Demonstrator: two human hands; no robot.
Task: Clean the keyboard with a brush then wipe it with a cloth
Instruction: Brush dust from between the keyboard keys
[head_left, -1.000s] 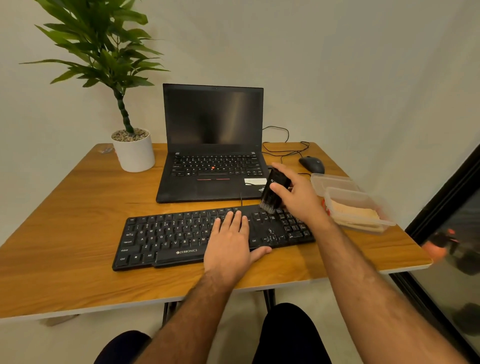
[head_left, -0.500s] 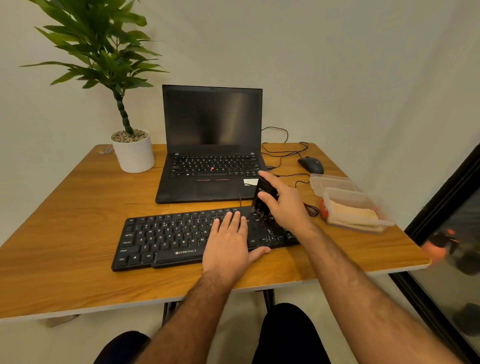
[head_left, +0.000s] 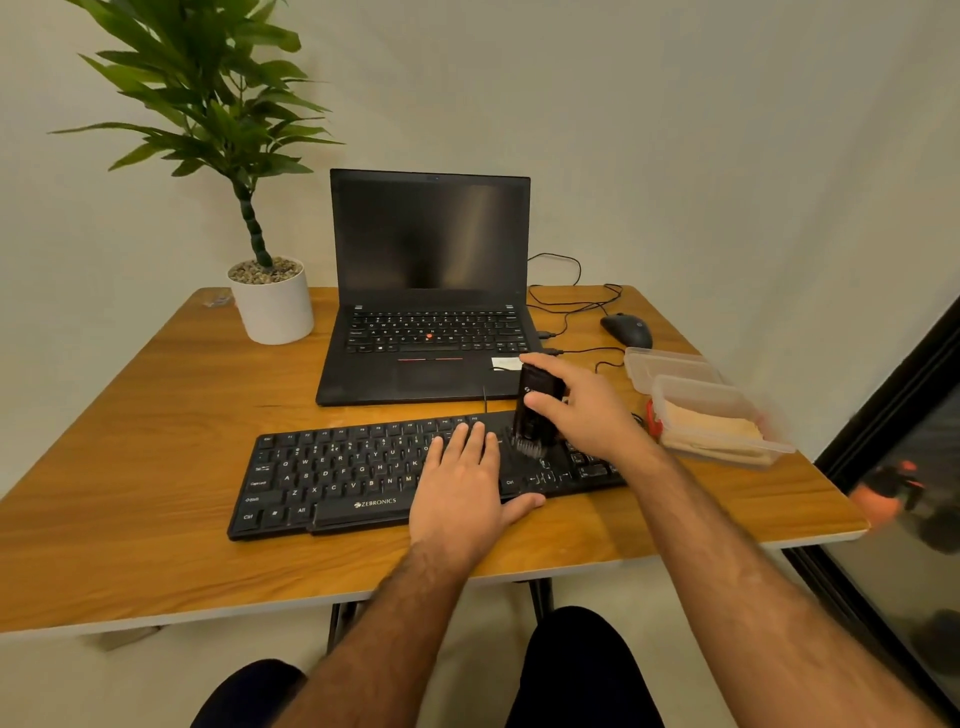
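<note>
The keyboard (head_left: 415, 473) lies near the bench's (head_left: 156, 561) front edge — bare wood to its left. The left hand (head_left: 467, 493) rests flat on its keys; the right hand (head_left: 582, 405) grips the brush (head_left: 535, 410) upright, bristles touching the keys toward the keyboard's right end.

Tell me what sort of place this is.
Probably a home or small-office desk: an open laptop with a wired mouse beside it, an external keyboard in front, and a potted plant, all on a wooden table against a plain wall.
</note>
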